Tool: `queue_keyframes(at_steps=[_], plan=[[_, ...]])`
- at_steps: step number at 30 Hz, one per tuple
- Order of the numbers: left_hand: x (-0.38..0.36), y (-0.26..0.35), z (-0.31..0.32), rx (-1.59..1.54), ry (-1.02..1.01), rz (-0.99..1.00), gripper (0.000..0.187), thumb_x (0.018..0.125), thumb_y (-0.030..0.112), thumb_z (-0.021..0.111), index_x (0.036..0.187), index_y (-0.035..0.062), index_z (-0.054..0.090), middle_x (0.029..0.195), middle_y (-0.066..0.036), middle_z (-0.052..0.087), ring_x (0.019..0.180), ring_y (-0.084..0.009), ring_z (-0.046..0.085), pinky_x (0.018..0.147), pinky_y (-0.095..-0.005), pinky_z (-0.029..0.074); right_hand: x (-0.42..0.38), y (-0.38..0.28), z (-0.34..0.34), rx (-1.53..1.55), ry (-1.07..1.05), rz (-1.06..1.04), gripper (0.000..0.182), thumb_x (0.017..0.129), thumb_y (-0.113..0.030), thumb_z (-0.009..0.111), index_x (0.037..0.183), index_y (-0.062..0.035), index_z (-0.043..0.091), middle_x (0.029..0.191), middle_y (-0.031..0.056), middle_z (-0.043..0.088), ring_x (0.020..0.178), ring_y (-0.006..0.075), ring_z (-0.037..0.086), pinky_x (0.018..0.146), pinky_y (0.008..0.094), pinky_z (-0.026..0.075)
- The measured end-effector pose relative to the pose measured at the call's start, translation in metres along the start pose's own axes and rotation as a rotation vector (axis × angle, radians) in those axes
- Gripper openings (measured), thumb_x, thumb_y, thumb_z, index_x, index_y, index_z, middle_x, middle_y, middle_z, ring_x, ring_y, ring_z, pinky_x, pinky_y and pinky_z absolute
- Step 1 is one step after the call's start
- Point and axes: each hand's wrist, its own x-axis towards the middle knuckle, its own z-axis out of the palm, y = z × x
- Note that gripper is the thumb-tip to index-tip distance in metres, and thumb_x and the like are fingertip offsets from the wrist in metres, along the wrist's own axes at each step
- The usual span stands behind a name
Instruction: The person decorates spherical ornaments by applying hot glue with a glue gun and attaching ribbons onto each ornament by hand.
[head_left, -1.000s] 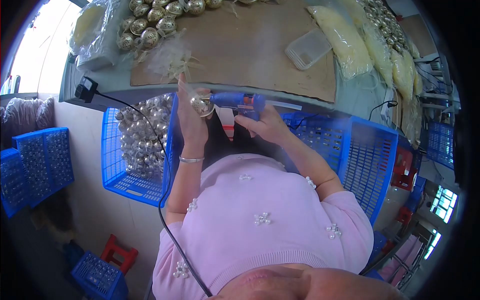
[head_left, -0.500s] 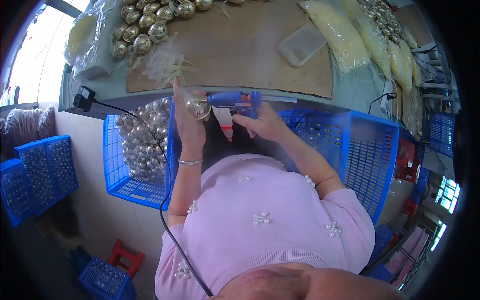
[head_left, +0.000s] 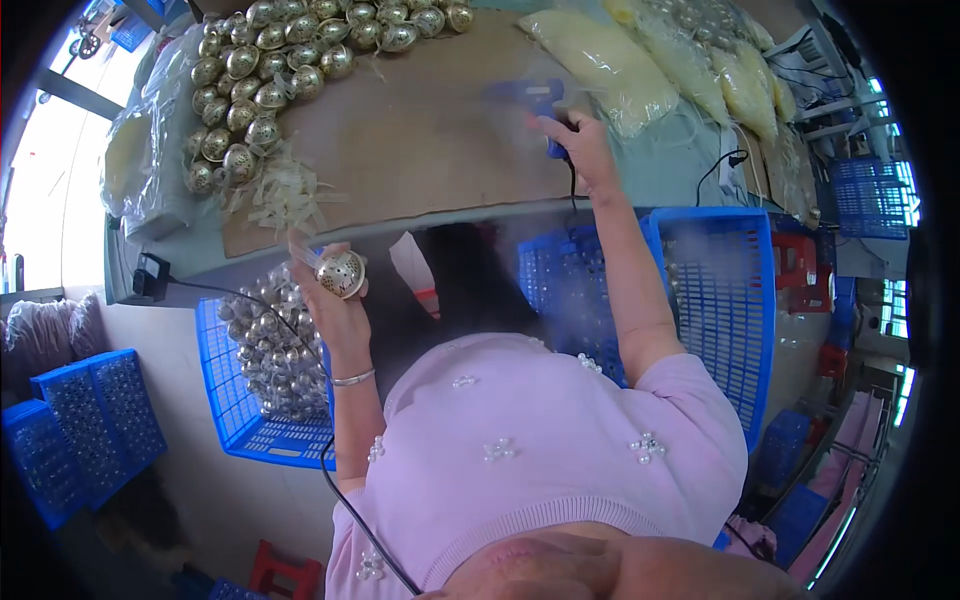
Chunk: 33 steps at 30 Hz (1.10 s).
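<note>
My left hand is closed around a silvery-gold ball ornament with small dark pierced patterns, below the table's front edge. A pale ribbon runs from the ball along my fingers. Over the right part of the table, my right hand grips a blue glue gun, its nozzle pointing left and blurred. Just beyond my left hand lies a loose pile of pale ribbon strips. Several similar ball ornaments are clustered at the back left of the table.
Brown cardboard covers the middle of the table. Bags of pale yellow material lie at the back right. A blue crate of silvery balls stands at my left, and another blue crate at my right. A black cable hangs near my left arm.
The glue gun has moved away from the ball, up and right over the table in my right hand. My left hand has shifted left and down, still holding the ball. The whole view has shifted too.
</note>
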Motion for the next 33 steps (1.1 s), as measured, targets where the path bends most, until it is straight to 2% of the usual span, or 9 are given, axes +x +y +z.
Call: queue_keyframes(at_steps=[1,4,9,11,13,16,19,27,33], plan=[[-0.001,0.0,-0.002,0.005,0.012,0.003,0.064,0.097,0.057,0.035,0.151,0.0236,0.021,0.099,-0.009,0.064,0.075,-0.0175,0.063,0.046,-0.0216,0.039,0.01,0.003,-0.002,-0.07,0.046,-0.01,0.03,0.082,-0.021,0.073,0.098,0.0022,0.065,0.083,0.0047,0.061,0.069,0.0162,0.06,0.064,0.0292,0.048],[-0.005,-0.001,-0.01,0.007,0.048,0.013,0.064,0.098,0.056,0.035,0.151,0.0228,0.021,0.099,-0.009,0.064,0.075,-0.0177,0.063,0.046,-0.0219,0.039,0.026,0.018,0.009,-0.759,0.542,-0.563,0.021,0.081,-0.017,0.071,0.088,0.0017,0.065,0.083,0.0098,0.061,0.074,0.0239,0.062,0.069,0.0336,0.049],[-0.008,-0.001,-0.018,0.007,0.089,0.001,0.063,0.099,0.055,0.034,0.151,0.0216,0.021,0.098,-0.01,0.063,0.074,-0.017,0.062,0.046,-0.022,0.04,-0.007,-0.009,0.106,-0.372,0.074,-0.618,0.009,0.081,-0.009,0.067,0.085,-0.0024,0.064,0.084,0.0117,0.06,0.079,0.0253,0.062,0.071,0.0345,0.049],[-0.01,0.001,-0.016,0.014,0.09,0.002,0.063,0.099,0.055,0.032,0.151,0.0217,0.02,0.098,-0.01,0.062,0.074,-0.0163,0.062,0.045,-0.0218,0.04,-0.036,-0.036,0.153,-0.297,-0.202,-0.388,0.009,0.081,-0.008,0.067,0.086,-0.0016,0.065,0.085,0.0113,0.06,0.079,0.0241,0.062,0.071,0.0341,0.049],[-0.01,-0.001,-0.02,0.009,0.097,0.005,0.063,0.099,0.055,0.032,0.151,0.0213,0.02,0.099,-0.009,0.062,0.073,-0.0161,0.062,0.046,-0.0217,0.04,-0.025,-0.013,0.2,-0.251,-0.258,-0.571,0.012,0.081,-0.011,0.068,0.088,-0.0019,0.066,0.086,0.0118,0.061,0.078,0.0236,0.063,0.071,0.0342,0.05],[-0.014,0.002,-0.024,-0.001,0.104,0.011,0.063,0.1,0.054,0.032,0.151,0.0199,0.019,0.099,-0.009,0.062,0.074,-0.0159,0.062,0.046,-0.0215,0.04,-0.003,-0.014,0.25,-0.092,-0.258,-0.463,0.016,0.079,-0.015,0.07,0.09,-0.0026,0.068,0.085,0.0127,0.062,0.078,0.0244,0.063,0.072,0.0344,0.05],[-0.014,0.004,-0.028,-0.005,0.114,0.021,0.063,0.099,0.054,0.032,0.151,0.0192,0.019,0.099,-0.009,0.062,0.074,-0.0161,0.062,0.046,-0.0215,0.04,0.012,-0.012,0.277,-0.228,-0.282,-0.431,0.018,0.077,-0.017,0.073,0.086,-0.0023,0.069,0.085,0.0133,0.063,0.077,0.026,0.063,0.073,0.035,0.05],[-0.011,0.006,-0.023,0.013,0.138,0.045,0.065,0.099,0.055,0.036,0.15,0.0175,0.023,0.096,-0.008,0.06,0.07,-0.0103,0.057,0.05,-0.0224,0.04,0.012,-0.026,0.232,-0.084,-0.441,-0.375,0.014,0.078,-0.014,0.075,0.082,-0.0019,0.07,0.082,0.0058,0.063,0.074,0.0134,0.058,0.069,0.0278,0.047],[0.004,0.002,-0.01,0.055,-0.013,0.018,0.081,0.089,0.072,0.033,0.152,0.021,0.018,0.103,-0.009,0.062,0.081,-0.0154,0.062,0.055,-0.0239,0.044,-0.023,-0.069,0.159,0.181,-0.753,-0.214,0.014,0.084,-0.015,0.072,0.085,-0.0012,0.068,0.078,0.0014,0.065,0.071,0.0069,0.056,0.064,0.0236,0.045]])
